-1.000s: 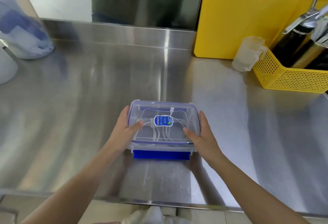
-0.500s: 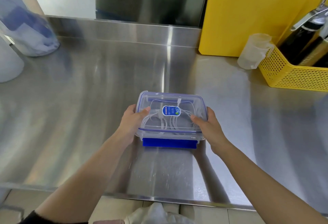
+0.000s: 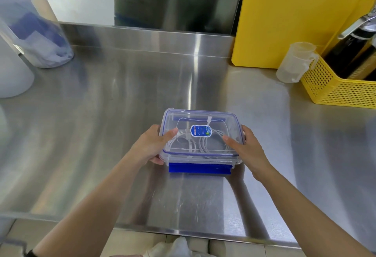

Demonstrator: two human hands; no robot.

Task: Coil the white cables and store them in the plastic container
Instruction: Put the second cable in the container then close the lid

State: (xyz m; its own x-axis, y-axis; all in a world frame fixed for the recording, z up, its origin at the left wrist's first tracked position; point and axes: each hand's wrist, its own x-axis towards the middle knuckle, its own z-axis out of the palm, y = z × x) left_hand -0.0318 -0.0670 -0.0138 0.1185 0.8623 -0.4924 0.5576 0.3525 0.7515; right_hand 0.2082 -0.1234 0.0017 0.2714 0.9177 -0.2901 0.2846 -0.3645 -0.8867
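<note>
Head view, looking down: the plastic container (image 3: pixel 200 140) sits a little below the middle of the frame on the steel surface (image 3: pixel 101 134), its clear lid (image 3: pixel 203 122) already laid over it, and the white cables (image 3: pixel 195 144) show through the lid as loose coils resting on the container's floor. The left hand (image 3: pixel 150 146) clasps the container's left side, thumb lying on the lid and fingers wrapped around the wall; the right hand (image 3: pixel 247 149) does the same on the right side, thumb on the lid near the coils. Both grips are closed on the container itself, not on the cables, which lie between the two hands and under the lid, out of reach of either. A blue latch flap (image 3: pixel 200 168) on the near edge sticks out flat toward the bottom of the frame, so that side looks unfastened; the far latch is too dim to judge. By the look of it, coiling and stowing are finished and the step in hand is closing up. The next move likely calls for pressing the lid down evenly and folding the blue flap until it catches, with one hand steadying the container so it does not slide on the smooth steel.
</note>
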